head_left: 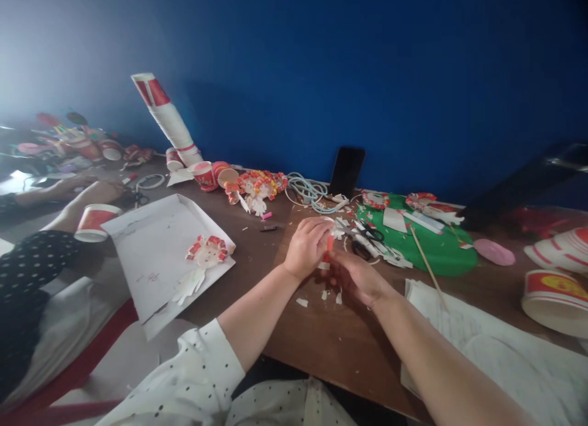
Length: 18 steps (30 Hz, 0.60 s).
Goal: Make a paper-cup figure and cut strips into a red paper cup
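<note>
My left hand (309,247) is closed at its fingertips on a small red-and-white paper piece (329,244), above the brown table. From the right, my right hand (359,277) pinches the lower part of the same piece; its fingertips are partly hidden in shadow. Just beyond the hands lie scissors (361,249) with black handles, among white paper scraps. More torn scraps (302,302) are scattered on the table below my hands. A red-and-white flower-like paper craft (206,252) rests on a white folder (154,260) to the left.
A green sheet (441,254) holds paper crafts and a wooden stick (427,263). Papers (487,352) and paper cups (555,300) stand right. A phone (348,170) leans on the blue wall near a coiled cable (307,190). Another person's arm (73,208) is at left.
</note>
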Available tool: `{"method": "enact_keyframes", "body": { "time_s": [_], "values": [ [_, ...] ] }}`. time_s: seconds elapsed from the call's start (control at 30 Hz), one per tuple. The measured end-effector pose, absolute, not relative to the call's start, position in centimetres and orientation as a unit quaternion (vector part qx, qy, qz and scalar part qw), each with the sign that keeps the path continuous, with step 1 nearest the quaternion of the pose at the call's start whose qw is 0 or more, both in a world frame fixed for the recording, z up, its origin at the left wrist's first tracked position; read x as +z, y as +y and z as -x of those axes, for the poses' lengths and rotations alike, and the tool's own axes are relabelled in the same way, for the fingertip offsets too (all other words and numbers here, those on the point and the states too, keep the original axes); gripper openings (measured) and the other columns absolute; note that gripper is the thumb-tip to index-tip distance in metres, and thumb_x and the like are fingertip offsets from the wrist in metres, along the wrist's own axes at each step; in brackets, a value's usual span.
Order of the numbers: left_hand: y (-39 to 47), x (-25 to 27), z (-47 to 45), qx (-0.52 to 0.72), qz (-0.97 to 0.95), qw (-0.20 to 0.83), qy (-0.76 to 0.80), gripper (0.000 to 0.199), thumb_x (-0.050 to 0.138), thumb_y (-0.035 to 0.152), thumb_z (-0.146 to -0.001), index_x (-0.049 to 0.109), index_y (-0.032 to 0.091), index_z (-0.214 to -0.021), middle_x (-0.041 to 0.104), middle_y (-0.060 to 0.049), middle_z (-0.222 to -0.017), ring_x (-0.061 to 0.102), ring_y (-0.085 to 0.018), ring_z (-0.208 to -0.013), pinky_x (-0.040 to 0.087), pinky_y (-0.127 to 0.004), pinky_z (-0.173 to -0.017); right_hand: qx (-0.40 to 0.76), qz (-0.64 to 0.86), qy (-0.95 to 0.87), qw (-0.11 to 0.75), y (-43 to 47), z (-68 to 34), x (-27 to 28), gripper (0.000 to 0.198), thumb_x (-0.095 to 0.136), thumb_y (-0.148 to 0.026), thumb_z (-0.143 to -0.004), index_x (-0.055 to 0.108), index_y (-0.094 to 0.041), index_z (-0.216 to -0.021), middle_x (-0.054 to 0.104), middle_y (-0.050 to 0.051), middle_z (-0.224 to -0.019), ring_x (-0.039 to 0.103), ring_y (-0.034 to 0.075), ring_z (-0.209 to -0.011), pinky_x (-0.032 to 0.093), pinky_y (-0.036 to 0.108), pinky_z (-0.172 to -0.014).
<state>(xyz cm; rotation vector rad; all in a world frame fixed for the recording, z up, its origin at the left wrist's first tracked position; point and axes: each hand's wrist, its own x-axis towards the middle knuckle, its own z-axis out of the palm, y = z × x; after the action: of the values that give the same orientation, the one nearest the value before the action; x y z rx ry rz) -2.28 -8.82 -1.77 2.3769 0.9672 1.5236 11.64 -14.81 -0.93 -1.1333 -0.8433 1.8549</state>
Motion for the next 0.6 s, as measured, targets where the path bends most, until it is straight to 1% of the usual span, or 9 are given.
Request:
{"method": "enact_keyframes", "body": {
  "time_s": [0.07,0.17,0.3,0.43,0.5,0.53,0.6],
  "values": [
    [-8.78,-1.69,2.33,0.511,-0.791,0.071,0.328,0.025,0.045,0.02,-0.092,0.063,0.018,-0.108,0.068,-0.008,-0.108,0.058,-0.018,-0.107,0.046,-0.038,-0.096,0.714,0.438,-0.377,0.395,-14.93,-11.56,-0.59,0.03,0.068,-0.037,-0.076,0.064,-0.023,-0.102,0.066,0.002,-0.097,0.062,0.016,-0.077,0.045,0.025,-0.059],
    [-8.72,-1.54,2.45,0.516,-0.787,0.062,0.333,0.025,0.044,0.019,-0.091,0.063,0.017,-0.109,0.068,-0.008,-0.108,0.059,-0.018,-0.107,0.046,-0.038,-0.096,0.653,0.445,-0.456,0.408,-15.12,-11.31,-0.05,0.036,0.067,-0.033,-0.076,0.062,-0.025,-0.111,0.066,0.001,-0.104,0.061,0.018,-0.086,0.048,0.029,-0.07],
    [-8.73,-1.3,2.69,0.52,-0.782,0.055,0.341,0.024,0.046,0.018,-0.091,0.063,0.017,-0.108,0.068,-0.008,-0.107,0.059,-0.017,-0.106,0.046,-0.036,-0.096,0.53,0.479,-0.538,0.448,-15.27,-11.04,0.17,0.043,0.065,-0.029,-0.077,0.059,-0.025,-0.119,0.065,0.001,-0.113,0.058,0.021,-0.102,0.045,0.033,-0.088],
    [-8.75,-1.26,2.83,0.519,-0.779,0.038,0.349,0.023,0.047,0.018,-0.09,0.064,0.015,-0.106,0.069,-0.008,-0.104,0.06,-0.017,-0.102,0.048,-0.035,-0.093,0.442,0.541,-0.548,0.46,-15.47,-11.25,-0.05,0.055,0.065,-0.03,-0.077,0.053,-0.026,-0.131,0.064,0.002,-0.118,0.058,0.023,-0.103,0.043,0.038,-0.094],
    [-8.77,-1.32,2.81,0.517,-0.781,0.034,0.348,0.021,0.048,0.018,-0.09,0.064,0.013,-0.103,0.07,-0.008,-0.101,0.061,-0.017,-0.099,0.049,-0.035,-0.091,0.43,0.546,-0.53,0.486,-15.51,-11.31,-0.23,0.052,0.066,-0.031,-0.077,0.056,-0.028,-0.129,0.062,0.001,-0.123,0.055,0.024,-0.11,0.039,0.039,-0.099],
    [-8.8,-1.35,2.79,0.516,-0.782,0.036,0.347,0.021,0.048,0.018,-0.09,0.064,0.013,-0.102,0.07,-0.008,-0.1,0.061,-0.018,-0.097,0.049,-0.035,-0.09,0.442,0.533,-0.51,0.51,-15.48,-11.27,-0.34,0.049,0.066,-0.031,-0.078,0.058,-0.029,-0.126,0.061,0.001,-0.125,0.053,0.023,-0.115,0.037,0.038,-0.102],
    [-8.92,-1.34,2.75,0.511,-0.785,0.044,0.348,0.021,0.047,0.019,-0.09,0.064,0.014,-0.102,0.07,-0.008,-0.099,0.061,-0.018,-0.097,0.049,-0.036,-0.09,0.516,0.477,-0.446,0.555,-15.29,-11.04,-0.63,0.043,0.064,-0.032,-0.079,0.061,-0.029,-0.122,0.061,0.0,-0.126,0.052,0.023,-0.118,0.037,0.038,-0.102]
  ]
}}
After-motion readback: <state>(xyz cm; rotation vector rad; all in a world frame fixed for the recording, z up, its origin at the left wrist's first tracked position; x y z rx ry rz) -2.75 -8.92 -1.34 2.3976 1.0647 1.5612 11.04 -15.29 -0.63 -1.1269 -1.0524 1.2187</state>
